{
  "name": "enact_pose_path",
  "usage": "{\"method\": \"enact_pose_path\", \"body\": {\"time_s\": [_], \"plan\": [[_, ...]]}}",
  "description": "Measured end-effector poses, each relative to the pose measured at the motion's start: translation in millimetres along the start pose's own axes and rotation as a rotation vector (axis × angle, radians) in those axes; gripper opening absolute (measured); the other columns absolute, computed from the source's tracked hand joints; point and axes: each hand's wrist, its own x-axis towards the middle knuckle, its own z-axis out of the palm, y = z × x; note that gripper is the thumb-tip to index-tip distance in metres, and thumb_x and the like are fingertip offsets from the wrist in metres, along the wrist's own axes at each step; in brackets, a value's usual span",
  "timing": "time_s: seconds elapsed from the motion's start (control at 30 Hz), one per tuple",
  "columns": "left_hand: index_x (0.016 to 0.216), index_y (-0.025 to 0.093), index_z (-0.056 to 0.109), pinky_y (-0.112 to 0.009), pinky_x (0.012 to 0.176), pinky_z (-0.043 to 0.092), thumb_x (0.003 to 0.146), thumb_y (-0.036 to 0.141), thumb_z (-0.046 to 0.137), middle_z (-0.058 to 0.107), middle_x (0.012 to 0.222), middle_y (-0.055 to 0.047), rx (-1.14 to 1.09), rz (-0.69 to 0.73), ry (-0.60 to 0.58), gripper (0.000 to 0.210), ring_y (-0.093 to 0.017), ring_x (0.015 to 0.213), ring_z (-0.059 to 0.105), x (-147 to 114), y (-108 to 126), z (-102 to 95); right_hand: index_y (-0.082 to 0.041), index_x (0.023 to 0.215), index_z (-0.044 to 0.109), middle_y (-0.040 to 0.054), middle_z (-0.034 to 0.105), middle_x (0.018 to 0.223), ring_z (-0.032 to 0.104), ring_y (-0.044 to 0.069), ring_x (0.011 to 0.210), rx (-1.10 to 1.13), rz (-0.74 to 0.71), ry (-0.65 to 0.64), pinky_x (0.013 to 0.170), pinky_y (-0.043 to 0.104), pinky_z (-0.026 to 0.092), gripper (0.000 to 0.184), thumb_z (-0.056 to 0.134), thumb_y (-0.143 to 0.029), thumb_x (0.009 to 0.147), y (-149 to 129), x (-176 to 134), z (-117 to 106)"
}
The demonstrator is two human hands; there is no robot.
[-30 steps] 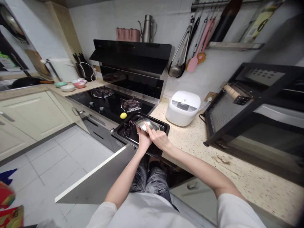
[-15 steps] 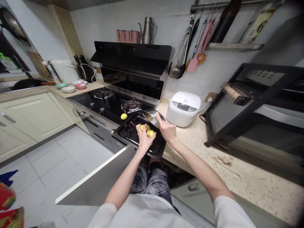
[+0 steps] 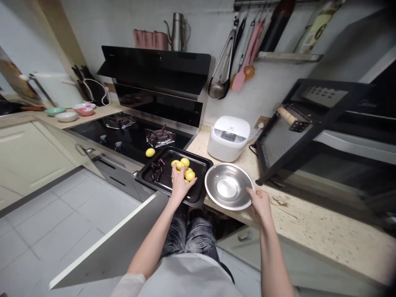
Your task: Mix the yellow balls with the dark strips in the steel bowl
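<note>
My left hand [image 3: 178,185] rests fingers apart on several small yellow potatoes [image 3: 184,167] lying in a black baking tray [image 3: 201,189]. Dark purple pieces [image 3: 156,170] lie at the tray's left end. My right hand [image 3: 259,201] grips the near right rim of an empty steel bowl [image 3: 228,186], which stands upright on the speckled counter [image 3: 309,231] just right of the tray. One more yellow potato [image 3: 150,152] sits on the black hob beside the tray.
A white rice cooker [image 3: 229,137] stands behind the bowl. An open oven door [image 3: 287,136] slants over the counter at right. A gas hob [image 3: 130,134] and hood are at left, utensils hang on the wall, and an open drawer [image 3: 108,243] juts out below.
The upturned steel bowl was lifted off the tray, uncovering the yellow potatoes, then swung right and set upright on the counter. My left hand stayed on the potatoes.
</note>
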Motion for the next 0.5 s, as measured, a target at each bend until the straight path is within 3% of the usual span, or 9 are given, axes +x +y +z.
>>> {"method": "enact_pose_path", "body": {"time_s": [0.17,0.37,0.5], "plan": [[0.108,0.021,0.067,-0.054,0.122,0.04,0.074,0.027,0.087,0.034,0.156,-0.017,0.019,0.046,0.026,0.04,-0.041,0.156,0.034,-2.2,0.3,-3.0,-0.027,0.061,0.045,-0.0063,0.036,0.039,0.036,0.013,0.037,0.148,0.145,-0.019,0.037,0.024,0.027,0.032,0.054,-0.056,0.069,16.5,-22.6,0.0],[0.102,0.021,0.067,-0.053,0.123,0.04,0.076,0.025,0.087,0.032,0.16,-0.017,0.035,0.043,0.041,0.034,-0.04,0.156,0.035,-6.8,0.8,-5.9,-0.028,0.057,0.043,-0.0089,0.032,0.035,0.026,0.009,0.028,0.236,0.252,-0.053,0.034,0.024,0.017,0.033,0.057,-0.057,0.062,15.2,-21.2,0.6],[0.102,0.02,0.069,-0.053,0.126,0.036,0.076,0.025,0.087,0.028,0.166,-0.017,0.044,0.067,0.031,0.032,-0.041,0.159,0.029,-8.1,2.8,-8.3,-0.026,0.055,0.046,-0.0073,0.036,0.035,0.027,0.009,0.028,0.247,0.281,-0.091,0.034,0.024,0.019,0.035,0.06,-0.058,0.06,15.2,-19.3,-1.0]]}}
